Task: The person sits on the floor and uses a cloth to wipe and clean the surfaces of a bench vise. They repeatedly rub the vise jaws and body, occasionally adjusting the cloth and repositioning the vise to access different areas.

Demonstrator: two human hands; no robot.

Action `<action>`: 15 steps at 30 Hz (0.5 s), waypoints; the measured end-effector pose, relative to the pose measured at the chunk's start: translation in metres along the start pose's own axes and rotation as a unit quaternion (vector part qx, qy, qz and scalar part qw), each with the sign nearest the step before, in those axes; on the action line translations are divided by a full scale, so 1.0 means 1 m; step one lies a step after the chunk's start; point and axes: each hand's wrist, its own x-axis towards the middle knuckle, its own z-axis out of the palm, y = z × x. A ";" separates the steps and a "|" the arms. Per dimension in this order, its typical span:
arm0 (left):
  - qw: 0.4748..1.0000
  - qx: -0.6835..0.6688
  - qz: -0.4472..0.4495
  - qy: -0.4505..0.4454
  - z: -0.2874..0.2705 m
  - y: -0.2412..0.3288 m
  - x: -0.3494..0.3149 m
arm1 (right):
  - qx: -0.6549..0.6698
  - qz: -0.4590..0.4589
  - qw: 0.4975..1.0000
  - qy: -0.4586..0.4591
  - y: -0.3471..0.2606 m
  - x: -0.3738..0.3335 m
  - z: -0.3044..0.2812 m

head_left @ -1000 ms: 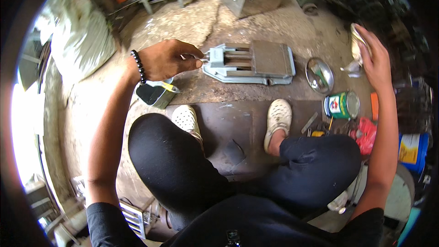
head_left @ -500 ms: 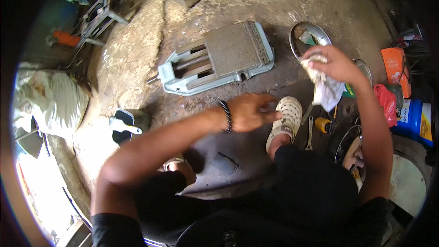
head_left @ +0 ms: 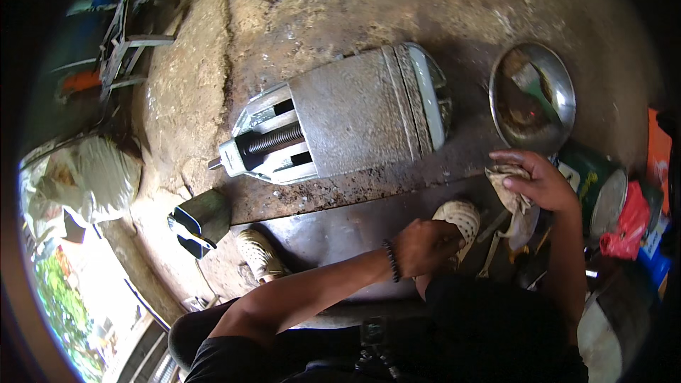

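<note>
Seated on the floor, the person's right hand (head_left: pixel 540 183) grips a dirty rag (head_left: pixel 508 186); the left hand (head_left: pixel 425 247), loosely curled, reaches toward tools by their shoe (head_left: pixel 461 218), seemingly fetching one.

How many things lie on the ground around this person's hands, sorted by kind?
Machine vise: 1
Metal bowl with a brush in it: 2
Rag, held in the right hand: 1
White shoes: 2, the left hand by one
Green can: 1
Total: 7
</note>
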 end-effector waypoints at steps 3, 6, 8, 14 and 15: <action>0.946 0.075 0.211 0.236 -0.081 0.014 -0.006 | 0.030 -0.036 0.999 -0.005 -0.023 0.022 -0.016; 0.844 0.208 0.075 0.489 -0.156 0.026 -0.007 | 0.054 -0.100 0.991 0.066 -0.045 0.039 -0.023; 0.809 0.097 -0.025 0.579 -0.164 0.040 -0.012 | 0.103 -0.154 0.972 0.146 -0.058 0.050 -0.023; 0.857 -0.321 0.147 0.375 -0.079 0.071 0.001 | 0.247 -0.259 0.932 0.052 -0.091 0.071 0.021; 0.873 -0.289 0.152 0.362 -0.070 0.069 0.003 | 0.234 -0.275 0.932 0.004 -0.090 0.066 0.042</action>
